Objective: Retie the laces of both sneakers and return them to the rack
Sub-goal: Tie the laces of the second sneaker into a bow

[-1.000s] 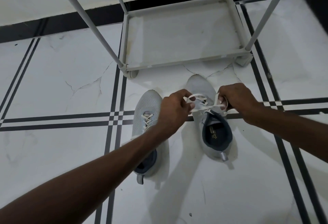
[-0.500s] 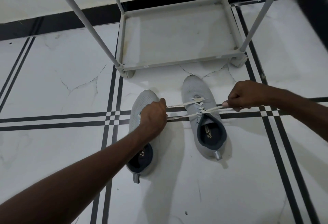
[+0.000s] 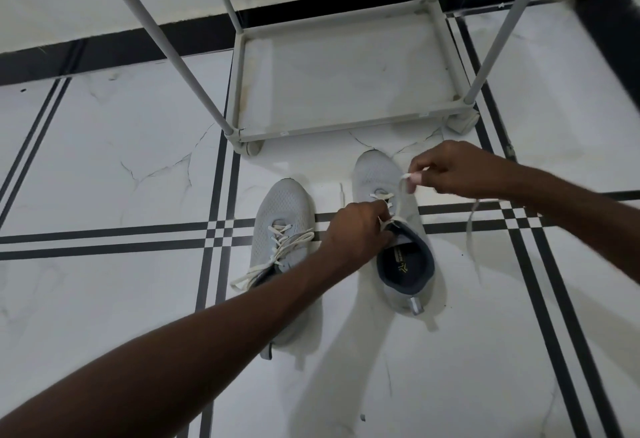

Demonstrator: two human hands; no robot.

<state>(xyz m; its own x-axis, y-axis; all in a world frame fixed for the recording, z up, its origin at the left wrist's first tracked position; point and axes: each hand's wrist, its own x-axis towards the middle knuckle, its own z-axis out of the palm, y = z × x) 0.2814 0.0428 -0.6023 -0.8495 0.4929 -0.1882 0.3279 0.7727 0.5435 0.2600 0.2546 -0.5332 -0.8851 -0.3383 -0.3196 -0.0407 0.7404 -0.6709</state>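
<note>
— Both hands are drawing in from their wide pull: the left hand (image 3: pixel 356 229) is now pinching the lace at the right sneaker's (image 3: pixel 391 229) tongue, and the right hand (image 3: pixel 450 170) is lifting a lace end above its toe.

— Where are the shoes sitting?

— Just in front of the rack (image 3: pixel 346 125), on glossy marble-look floor (image 3: pixel 121 167) with black stripes. Both are grey knit mesh, rounded toes pointing lengthwise toward the rack, dark padded collars facing away.

— And the left sneaker (image 3: pixel 282 226)?

— Its flat white laces (image 3: pixel 277 250) are lying loose, trailing away from the rack.
</note>
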